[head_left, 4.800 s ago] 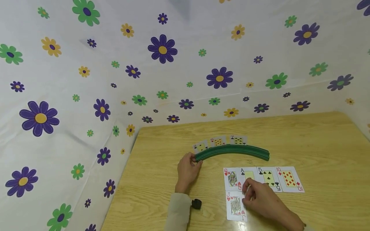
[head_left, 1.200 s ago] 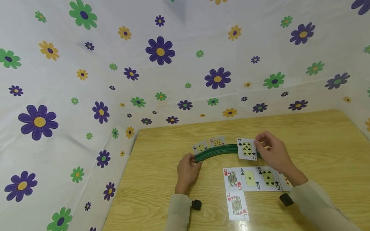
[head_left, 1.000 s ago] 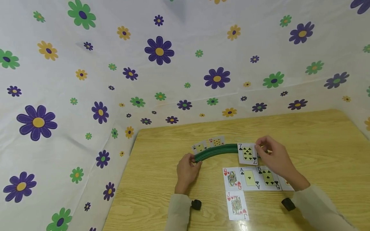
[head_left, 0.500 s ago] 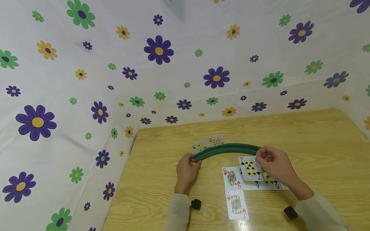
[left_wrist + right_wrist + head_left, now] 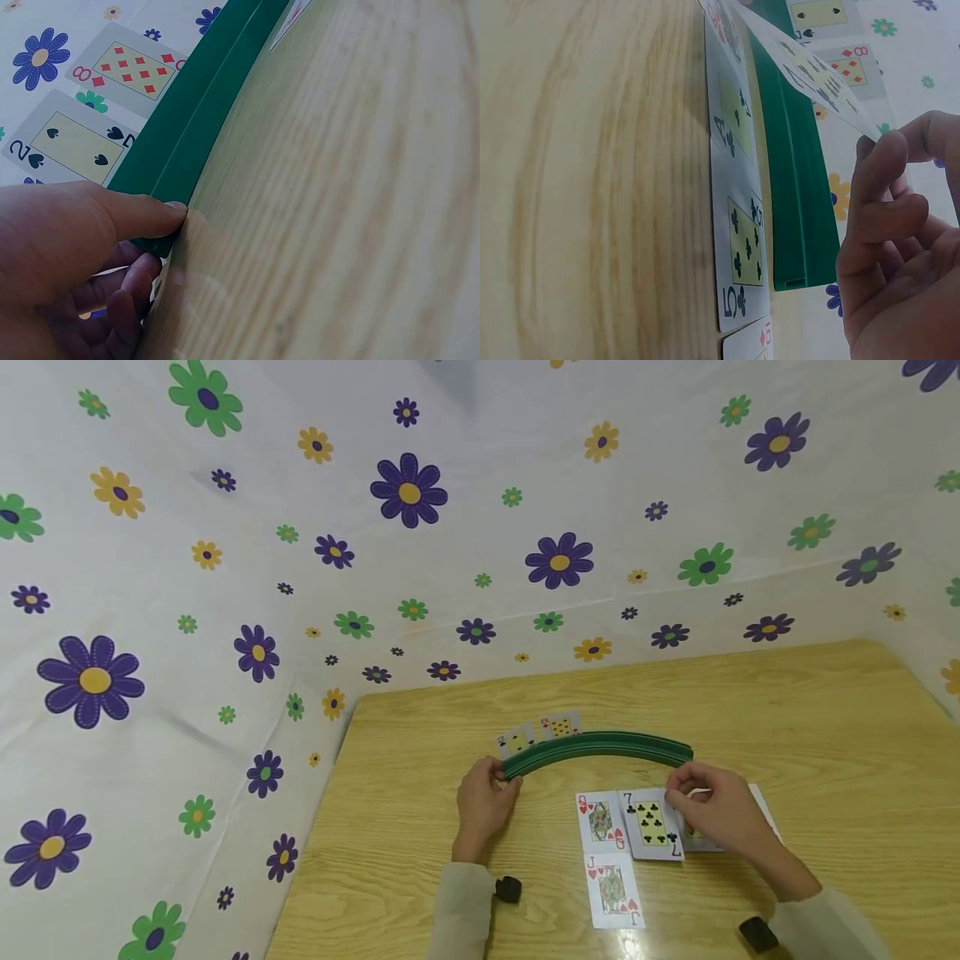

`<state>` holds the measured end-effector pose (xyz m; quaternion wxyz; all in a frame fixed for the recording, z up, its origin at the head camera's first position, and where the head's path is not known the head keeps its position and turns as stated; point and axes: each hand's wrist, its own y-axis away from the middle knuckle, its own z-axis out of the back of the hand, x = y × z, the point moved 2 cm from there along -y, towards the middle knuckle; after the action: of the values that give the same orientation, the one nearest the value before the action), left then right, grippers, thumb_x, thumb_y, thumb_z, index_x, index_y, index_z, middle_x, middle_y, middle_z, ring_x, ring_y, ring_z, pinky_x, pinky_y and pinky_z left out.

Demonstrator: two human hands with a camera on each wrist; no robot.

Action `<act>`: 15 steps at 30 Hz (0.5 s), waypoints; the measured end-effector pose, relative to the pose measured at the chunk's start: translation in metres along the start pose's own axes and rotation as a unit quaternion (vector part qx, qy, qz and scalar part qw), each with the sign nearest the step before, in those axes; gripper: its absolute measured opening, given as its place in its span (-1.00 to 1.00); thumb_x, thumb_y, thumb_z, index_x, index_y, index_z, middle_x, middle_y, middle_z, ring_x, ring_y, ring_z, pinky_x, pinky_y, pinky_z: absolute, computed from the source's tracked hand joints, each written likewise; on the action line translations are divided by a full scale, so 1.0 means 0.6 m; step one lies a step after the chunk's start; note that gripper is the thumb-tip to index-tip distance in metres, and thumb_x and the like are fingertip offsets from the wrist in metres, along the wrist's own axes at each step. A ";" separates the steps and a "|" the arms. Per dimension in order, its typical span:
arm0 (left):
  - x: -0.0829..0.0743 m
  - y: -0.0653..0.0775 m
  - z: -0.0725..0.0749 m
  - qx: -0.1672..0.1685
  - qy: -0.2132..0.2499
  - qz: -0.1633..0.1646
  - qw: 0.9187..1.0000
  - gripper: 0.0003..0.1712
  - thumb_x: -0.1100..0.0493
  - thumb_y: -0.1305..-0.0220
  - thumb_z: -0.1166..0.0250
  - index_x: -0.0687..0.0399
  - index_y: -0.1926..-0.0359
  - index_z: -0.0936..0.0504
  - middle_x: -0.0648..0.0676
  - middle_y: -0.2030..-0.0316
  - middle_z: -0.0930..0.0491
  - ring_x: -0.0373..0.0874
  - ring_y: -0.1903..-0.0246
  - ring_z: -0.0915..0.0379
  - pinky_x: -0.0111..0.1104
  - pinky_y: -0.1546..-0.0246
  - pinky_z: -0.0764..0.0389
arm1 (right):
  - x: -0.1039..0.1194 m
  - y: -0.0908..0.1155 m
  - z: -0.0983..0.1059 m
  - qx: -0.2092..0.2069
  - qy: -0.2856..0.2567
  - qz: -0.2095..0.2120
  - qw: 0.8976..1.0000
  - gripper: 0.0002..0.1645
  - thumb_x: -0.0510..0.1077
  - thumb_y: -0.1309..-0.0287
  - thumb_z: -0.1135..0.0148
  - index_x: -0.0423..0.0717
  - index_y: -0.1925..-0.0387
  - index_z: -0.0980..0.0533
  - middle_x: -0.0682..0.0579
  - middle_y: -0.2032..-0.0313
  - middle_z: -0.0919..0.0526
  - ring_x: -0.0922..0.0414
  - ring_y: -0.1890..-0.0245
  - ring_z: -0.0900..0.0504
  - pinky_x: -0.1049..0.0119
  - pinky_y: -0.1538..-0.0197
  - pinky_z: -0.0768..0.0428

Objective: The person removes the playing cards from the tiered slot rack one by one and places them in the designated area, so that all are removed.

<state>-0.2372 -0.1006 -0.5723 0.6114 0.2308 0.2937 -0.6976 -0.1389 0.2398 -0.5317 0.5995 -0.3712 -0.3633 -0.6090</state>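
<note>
The right hand (image 5: pixel 714 806) pinches the seven of clubs (image 5: pixel 651 827), tilted over the ace of clubs (image 5: pixel 735 116) and well in from the far edge of the surface (image 5: pixel 405 777), while the left hand (image 5: pixel 484 806) grips the green rack (image 5: pixel 600 746) (at its end nearer the surface's left edge).

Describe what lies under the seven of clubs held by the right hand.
The right wrist view shows the ace of clubs, face up, under the seven of clubs; in the head view, the seven covers it.
</note>
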 end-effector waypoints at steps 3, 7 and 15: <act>0.000 0.001 -0.001 0.001 0.001 0.003 1.000 -0.76 0.09 -0.37 -0.55 0.10 0.11 -0.71 0.01 0.26 -0.70 -0.34 0.43 -0.43 -0.38 0.32 -0.43 | -0.003 0.004 0.000 0.007 0.000 -0.007 1.000 -0.91 -0.27 -0.40 -0.34 -0.25 0.14 -0.64 -0.08 0.29 -0.73 0.25 0.59 -0.61 0.32 0.49 -0.61; 0.000 0.000 -0.001 0.000 0.002 0.001 1.000 -0.76 0.09 -0.37 -0.54 0.10 0.12 -0.70 0.02 0.26 -0.70 -0.33 0.44 -0.42 -0.38 0.33 -0.42 | -0.007 0.010 0.000 0.027 -0.004 -0.023 0.999 -0.89 -0.28 -0.41 -0.35 -0.27 0.12 -0.64 -0.06 0.31 -0.74 0.25 0.59 -0.60 0.31 0.48 -0.64; -0.004 0.001 0.000 -0.001 0.000 0.003 1.000 -0.77 0.09 -0.37 -0.54 0.10 0.12 -0.70 0.02 0.25 -0.69 -0.33 0.43 -0.42 -0.39 0.32 -0.41 | -0.014 0.021 0.002 0.066 0.011 -0.051 0.996 -0.88 -0.23 -0.43 -0.36 -0.23 0.12 -0.64 0.01 0.35 -0.73 0.23 0.61 -0.57 0.33 0.48 -0.57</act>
<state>-0.2362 -0.0992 -0.5706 0.6136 0.2316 0.2936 -0.6954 -0.1264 0.2444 -0.5387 0.5947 -0.3051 -0.4141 -0.6179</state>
